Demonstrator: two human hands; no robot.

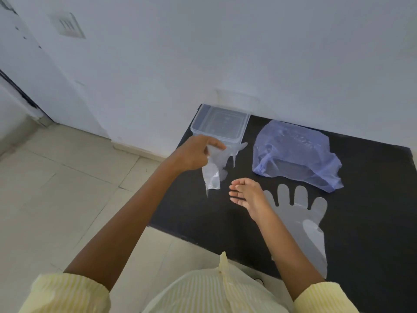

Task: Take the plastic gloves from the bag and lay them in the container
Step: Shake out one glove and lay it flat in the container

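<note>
A clear plastic container [198,129] stands open at the back left corner of a black countertop [361,222]. My left hand [194,152] pinches a crumpled clear plastic glove [214,170] just in front of the container; the glove hangs down toward the counter. My right hand [246,195] hovers palm up, fingers apart, holding nothing. Beside it a second clear glove [309,227] lies flat on the counter, fingers pointing away from me. The bluish translucent bag [295,154] sits to the right of the container.
A white wall rises directly behind the counter. Left of the counter is a beige tiled floor [67,188]. My yellow striped sleeves show at the bottom of the view.
</note>
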